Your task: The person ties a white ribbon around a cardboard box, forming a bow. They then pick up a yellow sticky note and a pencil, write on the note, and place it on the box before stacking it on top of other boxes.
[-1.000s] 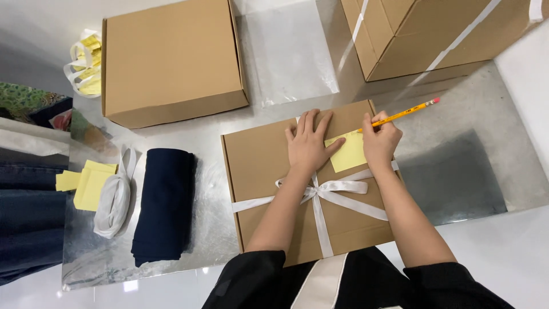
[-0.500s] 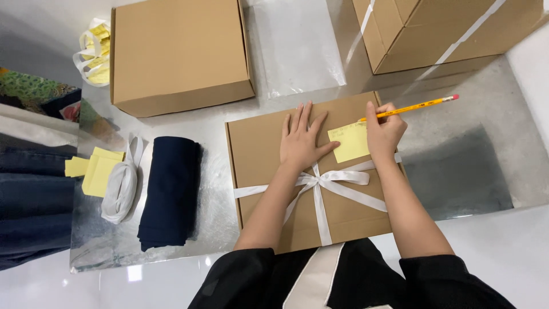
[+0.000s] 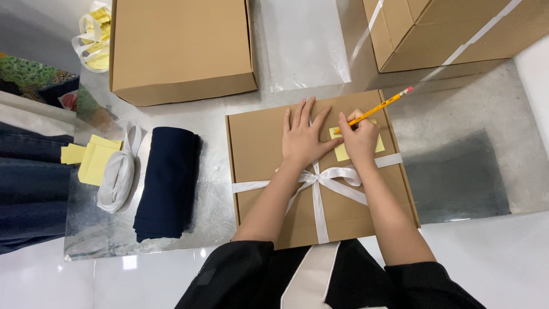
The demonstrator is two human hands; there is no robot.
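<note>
Gripping a pencil [image 3: 374,109], right hand [image 3: 359,139] presses yellow note [image 3: 343,151]

The pencil [image 3: 374,109], held in the right hand [image 3: 359,140], has been lowered from a flatter lie over the edge of the box [image 3: 263,154], so that its tip is now set on the yellow note [image 3: 374,146] and its eraser end is raised toward the upper right. The right hand has been drawn inward over the note, leaving less of the note uncovered. The left hand [image 3: 303,137] has been brought closer against the note's left edge.
</note>
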